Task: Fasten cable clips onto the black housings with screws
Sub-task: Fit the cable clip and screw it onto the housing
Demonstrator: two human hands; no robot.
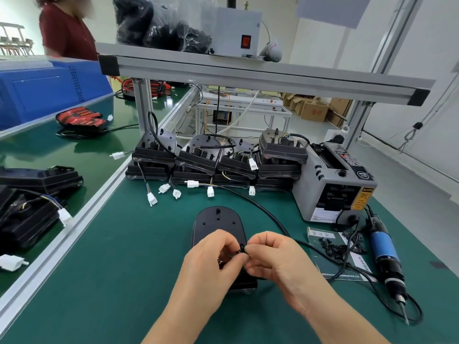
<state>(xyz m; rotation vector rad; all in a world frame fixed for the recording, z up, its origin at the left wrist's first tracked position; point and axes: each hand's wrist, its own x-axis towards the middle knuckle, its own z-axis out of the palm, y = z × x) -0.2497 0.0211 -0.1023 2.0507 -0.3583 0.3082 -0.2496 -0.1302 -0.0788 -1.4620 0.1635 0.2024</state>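
Left hand (211, 264): we see thumb and forefinger closed in a pinch on the cable clip (241, 251).
Right hand (275, 259): fingertips pinch the same clip from the other side, and the two hands touch at the tips.
Clip position: held just above the near half of the black housing (218, 224), not yet seated, as we judge.
Housing axis: long axis runs away from us, rounded end far, near end hidden under the hands.
Cable (269, 216): runs from the stacked housings (216, 157) down to the right hand. Whether it is already in the clip we cannot tell.
Electric screwdriver (383, 247): lies to the right, tip toward us, nearer the right hand.
Small black parts (332, 248): on paper between housing and driver.
In the way: the cable crosses the reach to the driver.
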